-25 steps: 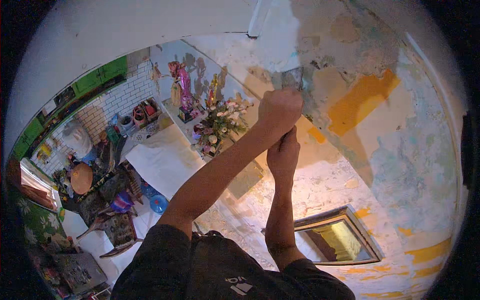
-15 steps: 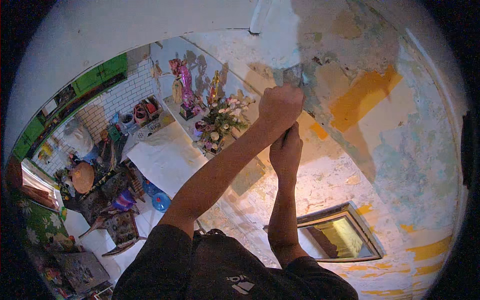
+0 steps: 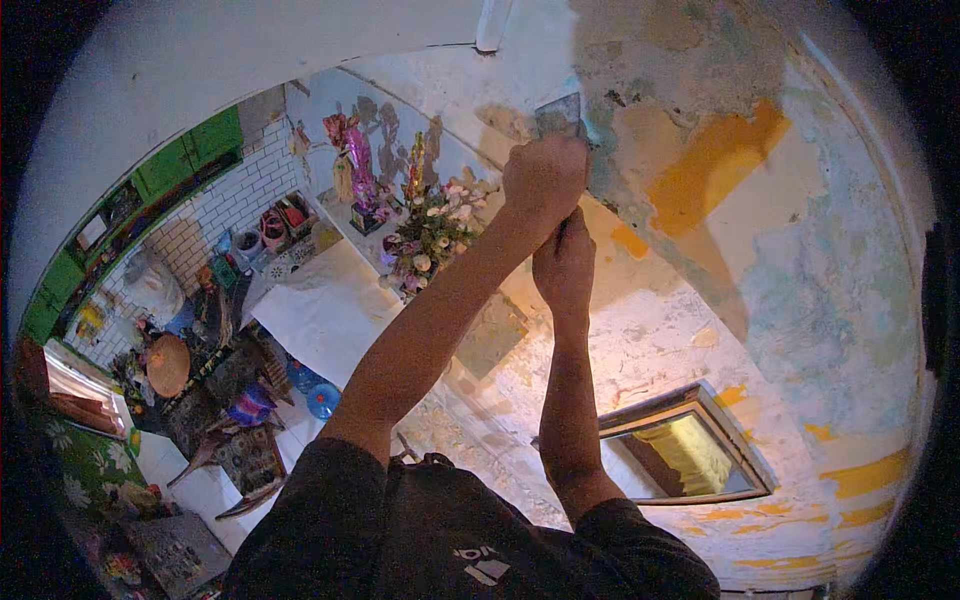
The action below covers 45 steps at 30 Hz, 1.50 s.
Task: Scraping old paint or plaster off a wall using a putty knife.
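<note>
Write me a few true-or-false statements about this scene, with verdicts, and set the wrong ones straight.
1. The left hand is nearer the tool's flat grey blade than the right hand is. True.
2. The hands are held wide apart. False: they are close together.
3. The flowers are left of the hands in the picture. True.
4. The person's shirt is white. False: it is black.
5. A broad orange patch marks the wall. True.

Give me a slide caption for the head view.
Left hand above right hand, both gripping a grey flat-bladed scraper before a patchy beige and orange wall.
</note>
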Available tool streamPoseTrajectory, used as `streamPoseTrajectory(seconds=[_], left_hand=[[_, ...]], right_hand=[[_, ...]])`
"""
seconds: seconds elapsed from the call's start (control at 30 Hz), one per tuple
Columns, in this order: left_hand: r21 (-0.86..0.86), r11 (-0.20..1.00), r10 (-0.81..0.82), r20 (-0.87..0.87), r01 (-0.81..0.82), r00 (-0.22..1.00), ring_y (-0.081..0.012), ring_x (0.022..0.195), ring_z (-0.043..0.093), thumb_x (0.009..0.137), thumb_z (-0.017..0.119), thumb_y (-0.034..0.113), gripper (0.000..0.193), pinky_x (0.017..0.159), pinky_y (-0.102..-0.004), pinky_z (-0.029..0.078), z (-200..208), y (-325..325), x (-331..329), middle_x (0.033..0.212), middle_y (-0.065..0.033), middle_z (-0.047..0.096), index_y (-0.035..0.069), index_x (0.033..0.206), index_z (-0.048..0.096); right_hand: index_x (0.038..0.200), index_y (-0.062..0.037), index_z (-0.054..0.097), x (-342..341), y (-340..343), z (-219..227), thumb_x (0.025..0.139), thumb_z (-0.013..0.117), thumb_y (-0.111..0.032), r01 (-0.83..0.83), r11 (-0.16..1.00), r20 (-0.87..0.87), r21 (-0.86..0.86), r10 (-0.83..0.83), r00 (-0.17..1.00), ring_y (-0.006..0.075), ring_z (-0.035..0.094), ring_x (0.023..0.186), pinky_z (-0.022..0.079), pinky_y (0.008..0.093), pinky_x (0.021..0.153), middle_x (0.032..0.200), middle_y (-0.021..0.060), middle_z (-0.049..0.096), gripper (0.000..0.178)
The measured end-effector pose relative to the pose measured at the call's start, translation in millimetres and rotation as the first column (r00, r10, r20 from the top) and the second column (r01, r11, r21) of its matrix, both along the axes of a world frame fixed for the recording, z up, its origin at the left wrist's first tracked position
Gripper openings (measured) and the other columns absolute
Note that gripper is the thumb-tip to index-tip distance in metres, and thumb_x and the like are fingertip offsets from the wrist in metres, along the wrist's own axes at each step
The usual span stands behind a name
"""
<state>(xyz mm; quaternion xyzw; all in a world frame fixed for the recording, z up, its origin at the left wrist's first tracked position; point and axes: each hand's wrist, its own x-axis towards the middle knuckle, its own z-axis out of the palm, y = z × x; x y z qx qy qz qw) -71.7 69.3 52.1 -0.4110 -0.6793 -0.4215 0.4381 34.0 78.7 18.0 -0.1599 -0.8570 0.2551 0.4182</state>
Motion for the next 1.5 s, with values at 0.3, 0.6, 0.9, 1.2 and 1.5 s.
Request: streamPoseTrajectory(seconds=[0.3,0.6,0.9,1.2,1.5], left_hand=[[0.063,0.998,-0.013,-0.025,0.015,1.000,-0.0295,0.062,0.063,0.078,0.062,0.020,0.017,0.054,-0.0420,0.052,0.5,-3.0,-0.1,0.061,-0.0114,0.058,0.008,0.066,0.061],[-0.031,0.997,0.068,-0.161,-0.074,0.985,-0.0277,0.064,0.064,0.079,0.061,0.022,0.017,0.053,-0.0415,0.051,6.7,1.9,5.2,0.061,-0.0097,0.059,0.008,0.071,0.062],[0.022,0.994,0.108,-0.182,-0.106,0.977,-0.0293,0.062,0.064,0.081,0.062,0.025,0.022,0.054,-0.0419,0.051,13.6,3.6,14.9,0.065,-0.0135,0.061,0.006,0.069,0.062],[-0.029,0.998,-0.050,0.010,0.050,0.999,-0.0312,0.059,0.062,0.083,0.059,0.027,0.026,0.054,-0.0443,0.051,11.8,5.7,19.7,0.065,-0.0141,0.061,0.006,0.069,0.062],[-0.177,0.979,-0.064,0.209,0.102,0.976,-0.0338,0.059,0.063,0.089,0.055,0.036,0.036,0.056,-0.0441,0.052,5.8,-12.2,31.7,0.062,-0.0159,0.060,0.002,0.080,0.064]], right_hand=[[0.092,0.0027,0.044,-1.1,-2.8,1.7,0.091,0.046,-0.011,-0.020,1.000,-0.050,0.010,0.020,0.999,0.0483,0.059,0.072,0.045,0.0511,0.057,0.074,0.0292,0.060,0.014],[0.090,0.0023,0.047,9.5,5.0,6.6,0.091,0.046,-0.011,0.005,1.000,-0.057,-0.007,-0.005,0.998,0.0474,0.059,0.075,0.045,0.0508,0.060,0.077,0.0281,0.060,0.014],[0.089,0.0027,0.049,17.9,11.4,17.5,0.091,0.047,-0.013,0.011,0.995,0.004,-0.101,-0.010,1.000,0.0471,0.059,0.078,0.045,0.0504,0.062,0.079,0.0273,0.061,0.016],[0.088,0.0020,0.050,31.2,5.3,17.5,0.090,0.048,-0.011,0.002,0.980,0.041,-0.197,0.006,0.999,0.0458,0.060,0.079,0.046,0.0470,0.064,0.082,0.0263,0.062,0.013],[0.092,0.0004,0.050,38.0,7.9,-5.3,0.091,0.047,-0.010,-0.056,0.972,-0.012,-0.227,0.055,0.998,0.0275,0.061,0.060,0.045,0.0372,0.056,0.070,0.0164,0.060,0.011]])
